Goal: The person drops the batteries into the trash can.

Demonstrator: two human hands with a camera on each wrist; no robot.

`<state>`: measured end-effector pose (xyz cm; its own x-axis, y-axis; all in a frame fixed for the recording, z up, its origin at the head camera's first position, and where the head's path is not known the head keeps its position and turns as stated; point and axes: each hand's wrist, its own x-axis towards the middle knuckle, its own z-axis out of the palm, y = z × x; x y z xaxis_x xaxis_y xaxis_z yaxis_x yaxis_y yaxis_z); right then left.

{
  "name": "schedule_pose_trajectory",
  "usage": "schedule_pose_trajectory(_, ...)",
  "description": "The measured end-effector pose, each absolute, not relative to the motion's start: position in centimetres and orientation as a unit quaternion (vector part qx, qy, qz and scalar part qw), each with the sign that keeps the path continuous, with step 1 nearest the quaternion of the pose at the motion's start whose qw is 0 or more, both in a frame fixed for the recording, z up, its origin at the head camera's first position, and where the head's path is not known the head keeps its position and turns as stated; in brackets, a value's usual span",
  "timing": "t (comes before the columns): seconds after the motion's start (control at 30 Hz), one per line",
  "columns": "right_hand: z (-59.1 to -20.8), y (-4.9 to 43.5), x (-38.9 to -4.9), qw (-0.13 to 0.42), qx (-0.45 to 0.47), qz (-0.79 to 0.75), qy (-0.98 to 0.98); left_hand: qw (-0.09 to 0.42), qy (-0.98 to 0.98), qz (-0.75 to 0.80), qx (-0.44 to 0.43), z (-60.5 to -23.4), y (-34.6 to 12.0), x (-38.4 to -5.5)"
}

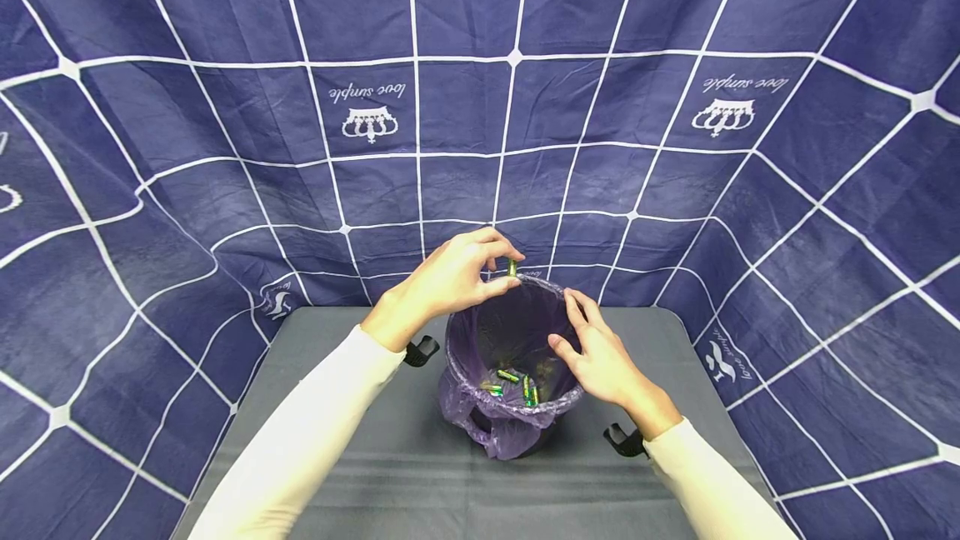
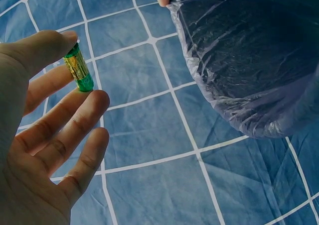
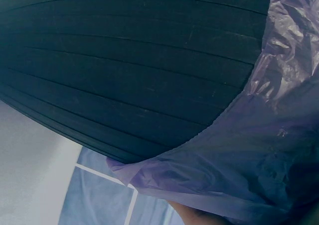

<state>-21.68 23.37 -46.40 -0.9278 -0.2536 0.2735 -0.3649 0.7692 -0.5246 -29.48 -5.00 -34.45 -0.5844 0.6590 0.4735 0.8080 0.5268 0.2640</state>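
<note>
My left hand [image 1: 457, 273] pinches a small green-and-gold battery [image 2: 79, 68] between thumb and fingertips, held upright just beyond the far rim of a trash bin. The dark bin [image 3: 129, 75] is lined with a thin purple plastic bag [image 1: 510, 432], folded over its rim. At the right side of the rim, my right hand [image 1: 603, 357] holds the bin, its thumb over the opening and its fingers along the edge. Several similar green batteries [image 1: 507, 376] lie at the bottom of the bag. In the right wrist view, the bag hides most of that hand.
The bin stands on a grey table surface [image 1: 360, 457]. Behind and on both sides hangs a dark blue cloth [image 1: 465, 107] with white grid lines and crown prints. Black wrist straps [image 1: 624, 440] show by both wrists.
</note>
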Motion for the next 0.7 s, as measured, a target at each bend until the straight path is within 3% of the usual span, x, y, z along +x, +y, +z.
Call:
schedule_pose_trajectory(0.4,-46.40,23.32,-21.62,0.095,0.165,0.296,-0.936,0.138,-0.869,-0.217,-0.423,-34.20,-4.44,-29.63)
schedule_pose_trajectory(0.7,-46.27,23.30,-21.59,0.097,0.165,0.294,-0.937,0.151,-0.872,-0.197,-0.421,-34.33,-4.75,-29.57)
